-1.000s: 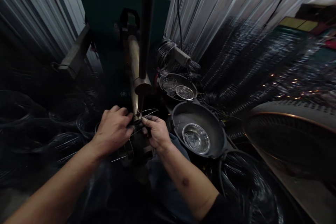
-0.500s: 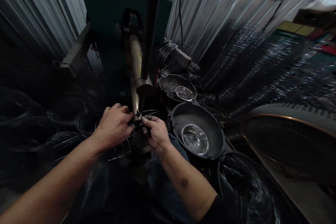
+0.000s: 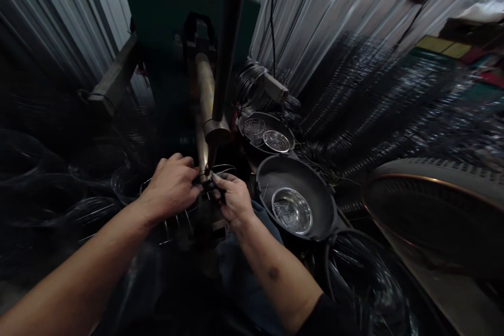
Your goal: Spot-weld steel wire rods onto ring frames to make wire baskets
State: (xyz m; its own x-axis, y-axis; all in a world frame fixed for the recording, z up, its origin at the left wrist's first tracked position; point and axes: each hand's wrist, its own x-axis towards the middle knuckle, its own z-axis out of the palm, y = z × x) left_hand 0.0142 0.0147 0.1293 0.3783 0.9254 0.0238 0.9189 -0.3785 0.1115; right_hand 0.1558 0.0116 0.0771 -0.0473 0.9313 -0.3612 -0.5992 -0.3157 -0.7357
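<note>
My left hand (image 3: 173,181) is closed, its thumb and fingers pinching a thin bent-wire frame (image 3: 225,167) beside the lower tip of a machine. My right hand (image 3: 234,197) pinches the same wirework from the other side, fingertips nearly meeting those of the left. The wire passes by the brass-coloured lower arm (image 3: 202,149) of the machine, just under its pointed upper rod (image 3: 212,156). More of the wire shows beneath my left hand; my fingers hide how its parts join.
Right of my hands, a dark pan (image 3: 321,199) holds a shiny metal bowl (image 3: 292,210) with small wire pieces. Behind it stands another pan (image 3: 246,125) with a small dish (image 3: 276,141). Wire coils (image 3: 252,81) lie farther back. A large round fan-like guard (image 3: 429,178) stands at right.
Both hands stay at the machine tip with only a slight shift. The wirework below my left hand has turned a little and moved left.
</note>
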